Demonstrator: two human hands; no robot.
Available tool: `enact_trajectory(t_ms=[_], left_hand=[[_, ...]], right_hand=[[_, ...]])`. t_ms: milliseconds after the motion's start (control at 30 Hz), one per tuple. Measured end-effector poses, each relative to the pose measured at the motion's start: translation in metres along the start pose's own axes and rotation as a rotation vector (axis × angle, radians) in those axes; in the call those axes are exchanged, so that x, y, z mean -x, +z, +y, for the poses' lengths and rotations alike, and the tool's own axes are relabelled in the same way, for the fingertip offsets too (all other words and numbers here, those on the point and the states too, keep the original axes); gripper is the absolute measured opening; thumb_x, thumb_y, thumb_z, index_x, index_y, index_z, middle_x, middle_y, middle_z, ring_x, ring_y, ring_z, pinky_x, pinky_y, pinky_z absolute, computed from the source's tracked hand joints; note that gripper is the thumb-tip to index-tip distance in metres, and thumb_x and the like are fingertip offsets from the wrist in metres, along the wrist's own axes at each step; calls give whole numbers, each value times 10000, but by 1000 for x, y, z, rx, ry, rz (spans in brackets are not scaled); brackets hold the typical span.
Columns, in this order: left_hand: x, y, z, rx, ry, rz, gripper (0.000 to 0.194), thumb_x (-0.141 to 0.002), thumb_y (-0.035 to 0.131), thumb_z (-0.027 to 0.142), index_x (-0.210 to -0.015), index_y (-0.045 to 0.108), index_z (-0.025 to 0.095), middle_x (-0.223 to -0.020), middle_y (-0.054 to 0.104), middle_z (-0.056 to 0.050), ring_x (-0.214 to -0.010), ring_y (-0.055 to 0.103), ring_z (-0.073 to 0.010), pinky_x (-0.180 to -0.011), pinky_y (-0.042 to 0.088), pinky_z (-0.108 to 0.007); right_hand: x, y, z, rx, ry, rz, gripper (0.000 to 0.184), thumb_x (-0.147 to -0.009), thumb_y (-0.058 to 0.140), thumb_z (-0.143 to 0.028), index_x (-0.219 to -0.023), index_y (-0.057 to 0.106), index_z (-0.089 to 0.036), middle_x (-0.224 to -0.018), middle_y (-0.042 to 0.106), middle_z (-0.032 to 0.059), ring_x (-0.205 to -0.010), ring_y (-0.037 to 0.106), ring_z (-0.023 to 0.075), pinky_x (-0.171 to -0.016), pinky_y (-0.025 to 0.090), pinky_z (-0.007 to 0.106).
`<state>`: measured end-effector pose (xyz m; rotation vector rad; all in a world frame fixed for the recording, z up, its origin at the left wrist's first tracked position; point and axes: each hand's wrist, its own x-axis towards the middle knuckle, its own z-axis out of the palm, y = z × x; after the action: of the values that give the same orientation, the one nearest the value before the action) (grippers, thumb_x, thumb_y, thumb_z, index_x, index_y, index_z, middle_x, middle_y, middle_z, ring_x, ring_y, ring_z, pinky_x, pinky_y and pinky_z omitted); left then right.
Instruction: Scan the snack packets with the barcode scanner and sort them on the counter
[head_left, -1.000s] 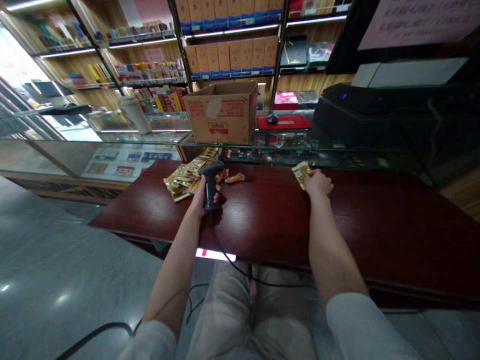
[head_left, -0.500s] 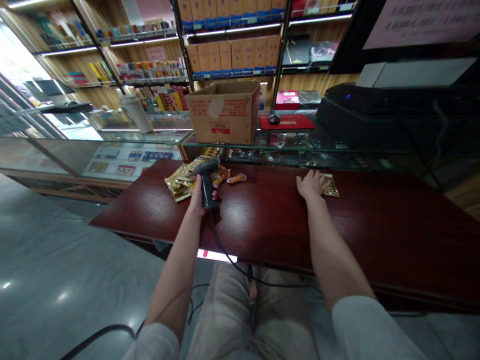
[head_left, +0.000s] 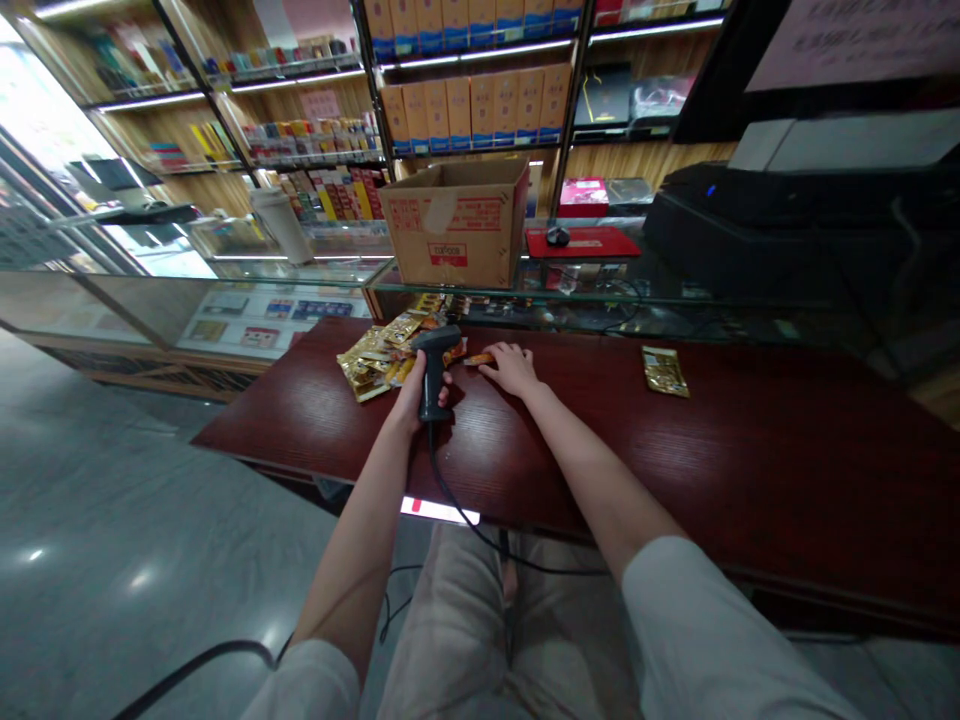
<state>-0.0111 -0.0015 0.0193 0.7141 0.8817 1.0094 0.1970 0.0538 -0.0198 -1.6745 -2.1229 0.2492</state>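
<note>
Gripping scanner [head_left: 433,362] w/ left hand [head_left: 417,388]; right hand [head_left: 513,368] loose on orange packet [head_left: 480,358].

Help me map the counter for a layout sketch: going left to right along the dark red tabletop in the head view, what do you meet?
Pile of gold snack packets → barcode scanner in the left hand → right hand touching a small orange packet → lone gold packet.
</note>
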Motion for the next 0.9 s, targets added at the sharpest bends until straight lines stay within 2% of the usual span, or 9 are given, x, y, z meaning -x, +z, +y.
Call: enact_trajectory(t_ms=[67,133,233,333,400,533,633,833,900], left_hand=[[-1,0,-1,-6,4,-3,640,-945,433,724,-729,595,144,-499,546,-15,-340,460,-81,-330,350,-179],[-2,-1,-1,12,29,-8,624,-955,430,708,-736,590,146,-517,560,-16,-337,455,-77,-330,354,-180],[-3,0,-2,21,13,-29,612,-961,420,702,-752,579,149,-521,552,-8,-325,446,-76,-327,358,-188],[-1,4,-3,18,26,-66,558,-975,431,670,-845,587,150,-587,599,-11,-341,471,-81,-327,370,-191],[1,6,-4,1,36,-105,518,-994,420,637,-922,590,152,-618,617,-6,-341,475,-83,-323,372,-192],[4,8,-5,-44,14,-182,522,-991,424,640,-991,597,147,-615,611,-2,-327,456,-86,-316,371,-197],[4,8,-6,-67,26,-200,558,-982,428,657,-1002,614,132,-598,600,-5,-317,447,-86,-310,366,-199],[5,8,-7,-117,28,-237,620,-976,396,689,-1024,620,112,-583,589,-5,-303,436,-87,-301,356,-205],[5,8,-8,-130,34,-257,626,-970,398,699,-1028,613,115,-581,583,2,-304,435,-83,-303,356,-201]], right_hand=[[1,-1,5,-32,31,71,240,-926,635,-381,-1054,682,-184,-1260,652,187,-1222,546,360,-1036,416,568],[4,-3,11,-194,100,135,207,-915,633,-389,-888,644,-184,-1098,686,166,-1102,611,316,-993,467,511],[12,-9,20,-744,217,172,298,-927,583,-501,-833,562,-219,-827,688,63,-832,678,229,-840,561,427],[22,-15,25,-1285,247,151,302,-888,631,-527,-902,534,-242,-822,717,26,-779,719,197,-784,599,391],[28,-17,27,-1421,260,131,268,-853,681,-457,-922,531,-245,-909,749,36,-852,743,197,-834,603,394],[28,-17,22,-1391,289,150,231,-840,665,-402,-912,506,-250,-1005,769,56,-971,741,209,-882,599,404],[25,-12,17,-1365,251,205,273,-816,681,-421,-922,487,-260,-1032,765,51,-1000,737,216,-863,601,409],[22,-2,15,-1095,217,301,319,-747,688,-448,-950,586,-225,-938,705,49,-908,699,229,-788,600,375],[22,0,15,-1066,212,311,355,-725,687,-433,-990,620,-207,-930,691,45,-852,679,212,-776,595,360]])
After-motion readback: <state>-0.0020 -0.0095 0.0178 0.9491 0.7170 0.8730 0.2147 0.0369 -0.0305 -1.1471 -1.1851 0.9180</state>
